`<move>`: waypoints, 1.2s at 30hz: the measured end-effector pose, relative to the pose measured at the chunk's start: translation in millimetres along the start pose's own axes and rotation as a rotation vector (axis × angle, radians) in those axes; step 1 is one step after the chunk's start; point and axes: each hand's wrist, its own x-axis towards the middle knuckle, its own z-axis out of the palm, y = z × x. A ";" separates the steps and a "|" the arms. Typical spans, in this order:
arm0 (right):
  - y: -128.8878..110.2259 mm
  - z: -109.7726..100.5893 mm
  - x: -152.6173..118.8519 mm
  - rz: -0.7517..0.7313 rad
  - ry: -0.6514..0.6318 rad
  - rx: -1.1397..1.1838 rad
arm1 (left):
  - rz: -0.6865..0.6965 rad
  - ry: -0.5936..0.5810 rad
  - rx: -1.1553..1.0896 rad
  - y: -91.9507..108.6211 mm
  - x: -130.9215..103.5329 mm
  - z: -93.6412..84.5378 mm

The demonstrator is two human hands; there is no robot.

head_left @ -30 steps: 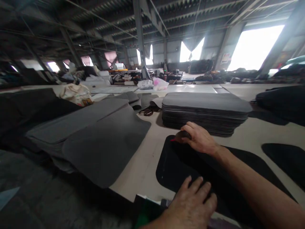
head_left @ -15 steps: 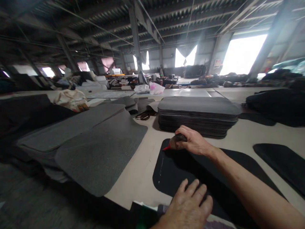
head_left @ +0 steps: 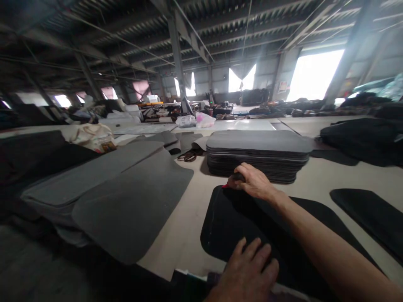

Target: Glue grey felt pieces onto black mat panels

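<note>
right hand [head_left: 255, 183]: fist closed round a dark-handled tool with a red tip [head_left: 232, 179]; tip sits at the far left corner of the black rounded-corner mat [head_left: 233, 218], centre of frame.
left hand [head_left: 248, 272]: fingers spread flat, pressing the mat's near edge, bottom centre. Holds nothing.
change: half a second ago the red tip stuck out left of my fist along the mat's left edge; now it's tucked up at the far corner and mostly hidden. Left hand hasn't shifted.
reading: I judge the pass along that edge has reached the corner; the far edge looks like the next run.
mat: lies flat on the pale worktable [head_left: 185, 218], just in front of the stack of grey felt sheets [head_left: 258, 153].
around: loose grey felt panels [head_left: 132, 201] at left, second black mat [head_left: 371, 214] at right edge, white and pink plastic bags [head_left: 197, 121] upper centre.
</note>
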 end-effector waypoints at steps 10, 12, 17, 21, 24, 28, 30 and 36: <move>22.8 -36.7 -36.0 0.066 -0.051 -0.096 | -0.066 -0.029 -0.192 4.5 -5.4 -7.9; 29.4 -46.5 -48.0 0.090 -0.062 -0.110 | -0.084 -0.033 -0.207 6.7 -6.0 -10.4; 50.7 -71.1 -85.6 0.177 -0.064 -0.145 | -0.115 -0.041 -0.173 10.4 -3.8 -13.6; 71.9 -89.3 -123.2 0.255 -0.060 -0.172 | -0.146 -0.102 -0.141 12.6 2.5 -20.0; 86.6 -101.2 -153.8 0.331 -0.041 -0.198 | -0.156 -0.115 -0.113 14.6 8.4 -28.3; 102.1 -115.0 -191.0 0.424 0.001 -0.198 | -0.134 -0.083 -0.040 15.2 15.4 -36.9; 107.7 -120.6 -206.3 0.456 0.015 -0.208 | -0.118 -0.082 -0.009 14.4 18.1 -39.2; 112.8 -129.6 -236.7 0.515 0.038 -0.245 | -0.098 -0.122 0.051 15.2 26.2 -50.7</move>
